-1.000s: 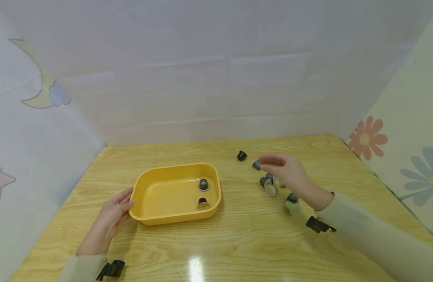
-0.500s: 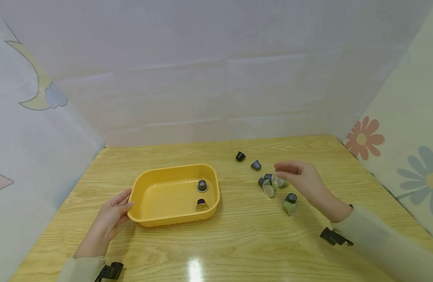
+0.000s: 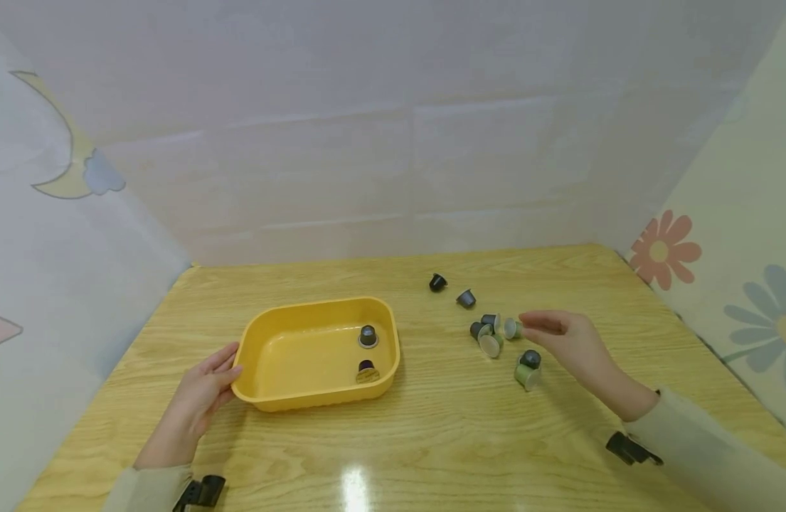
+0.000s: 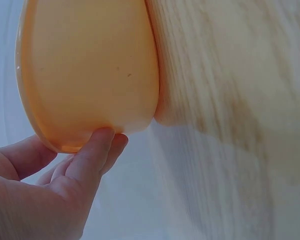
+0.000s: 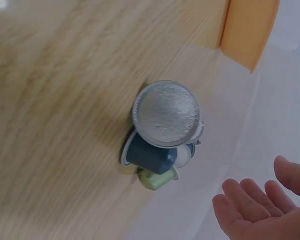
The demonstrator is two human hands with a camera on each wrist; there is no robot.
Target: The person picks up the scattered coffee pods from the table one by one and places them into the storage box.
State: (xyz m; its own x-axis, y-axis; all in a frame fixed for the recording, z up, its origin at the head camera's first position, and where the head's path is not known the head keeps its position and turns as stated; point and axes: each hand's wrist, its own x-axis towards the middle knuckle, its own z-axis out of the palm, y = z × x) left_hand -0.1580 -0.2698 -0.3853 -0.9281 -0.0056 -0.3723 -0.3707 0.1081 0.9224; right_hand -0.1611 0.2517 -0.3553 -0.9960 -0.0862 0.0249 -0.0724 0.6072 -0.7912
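On the left, my left hand point(image 3: 194, 395) pinches the end of a yellow tray point(image 3: 296, 359), thumb over the rim and fingers against the outside wall. The left wrist view shows that hand point(image 4: 55, 190) gripping the tray point(image 4: 90, 65). Inside it are a dark coffee capsule point(image 3: 368, 336) standing upright and another capsule point(image 3: 367, 371) with a gold lid, on its side. My right hand point(image 3: 568, 341) hovers over the table with fingertips right beside a pale green capsule point(image 3: 512, 328). Nothing lies between thumb and fingers of the right hand point(image 5: 265, 210) in the right wrist view.
Several dark and green capsules point(image 3: 491, 345) lie clustered left of my right hand. Nearer me, a dark capsule point(image 3: 530, 358) touches a green one point(image 3: 526, 377). A black capsule point(image 3: 437, 282) and a grey one point(image 3: 466, 299) lie farther back. Patterned walls point(image 3: 719, 249) enclose the wooden table point(image 3: 463, 441).
My right hand has left the grey capsule and moved right and nearer to me, lowering to the pale green capsule. My left hand keeps its hold on the tray.
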